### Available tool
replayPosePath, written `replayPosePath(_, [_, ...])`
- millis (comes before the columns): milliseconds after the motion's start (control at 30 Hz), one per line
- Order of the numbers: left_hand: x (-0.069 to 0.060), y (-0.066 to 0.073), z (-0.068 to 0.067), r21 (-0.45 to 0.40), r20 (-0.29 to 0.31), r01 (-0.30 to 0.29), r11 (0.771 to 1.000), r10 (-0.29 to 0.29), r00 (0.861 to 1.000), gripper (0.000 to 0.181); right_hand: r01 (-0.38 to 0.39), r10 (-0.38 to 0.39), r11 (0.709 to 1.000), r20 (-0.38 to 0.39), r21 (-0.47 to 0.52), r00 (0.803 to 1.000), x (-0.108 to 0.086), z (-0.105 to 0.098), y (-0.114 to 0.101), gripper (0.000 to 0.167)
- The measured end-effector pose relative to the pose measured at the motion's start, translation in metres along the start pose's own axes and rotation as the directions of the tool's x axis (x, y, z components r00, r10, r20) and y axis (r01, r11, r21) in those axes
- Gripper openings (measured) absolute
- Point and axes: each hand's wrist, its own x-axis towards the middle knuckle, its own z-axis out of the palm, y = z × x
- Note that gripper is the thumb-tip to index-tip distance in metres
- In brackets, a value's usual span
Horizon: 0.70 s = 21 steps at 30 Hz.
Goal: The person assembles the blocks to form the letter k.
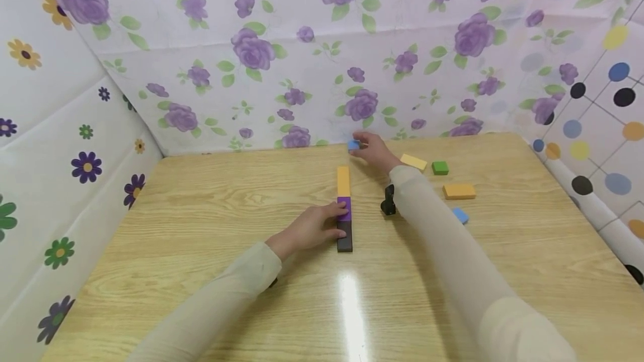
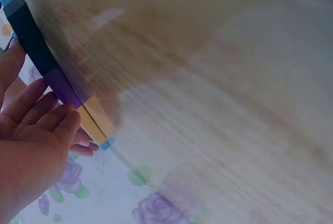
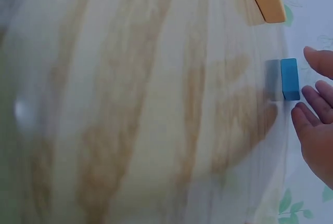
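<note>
A row of blocks runs away from me on the table: a black block (image 1: 344, 243) nearest, a purple block (image 1: 343, 215) in the middle and an orange block (image 1: 343, 180) farthest. My left hand (image 1: 309, 229) rests against the row's left side, fingertips on the purple block and thumb by the black one. In the left wrist view, its fingers lie fairly straight along the blocks. Near the back edge, my right hand (image 1: 376, 152) is beside a small blue block (image 3: 290, 79). The right wrist view shows its thumb and fingers spread, with a slight gap to that block.
On the right of the wooden table (image 1: 201, 205) lie a pale yellow block (image 1: 414, 161), a green block (image 1: 440, 168), another orange block (image 1: 459, 191) and a second blue block (image 1: 460, 215), partly behind my right sleeve (image 1: 443, 233). Flowered cloth (image 1: 282, 71) rises along the back edge.
</note>
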Motion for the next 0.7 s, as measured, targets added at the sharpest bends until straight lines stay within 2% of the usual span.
replayPosePath(433, [0.0003,0.0014,0.0,0.004,0.003,0.018,1.0,-0.018,1.0,0.058,-0.039,0.036,0.998,-0.077,-0.043,0.996,-0.0023,0.0001,0.001,0.051])
replayPosePath(700, [-0.0012,0.0032,-0.0003,0.017,-0.015,-0.004,1.0,0.005,1.0,0.057,-0.044,0.031,0.994,-0.131,-0.099,0.991,-0.0028,0.003,0.0018,0.046])
